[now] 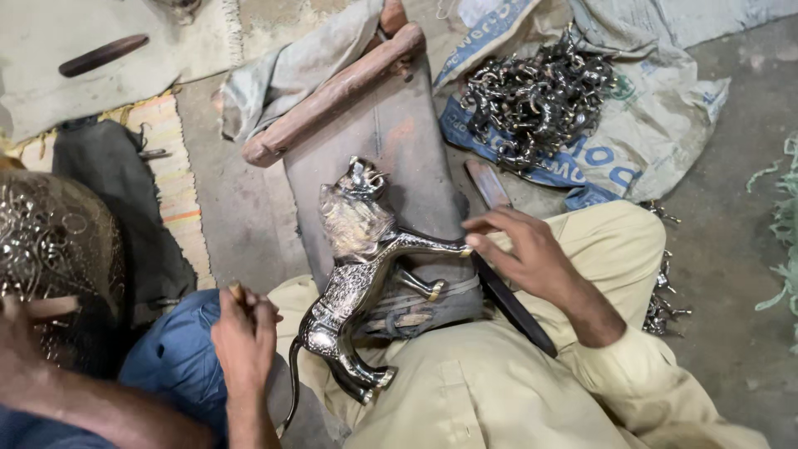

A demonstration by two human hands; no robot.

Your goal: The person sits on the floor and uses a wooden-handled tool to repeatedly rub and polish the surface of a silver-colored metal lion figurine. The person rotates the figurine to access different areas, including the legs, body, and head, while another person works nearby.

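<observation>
A shiny metal lion figurine (353,283) lies on its side across a worn wooden board (407,141) that rests on my lap. My right hand (524,249) pinches the tip of the lion's outstretched front leg, fingers spread. A long dark flat tool (519,312) lies under that hand across my beige trouser leg. My left hand (245,333) is closed around a thin stick-like tool (236,291), just left of the lion's hind legs and curved tail.
A heap of small dark metal pieces (536,96) lies on a printed sack (657,125) at the back right. An engraved metal vessel (54,241) stands at the left, with someone's fingers (37,309) on it. A flat file (487,184) lies beside the board.
</observation>
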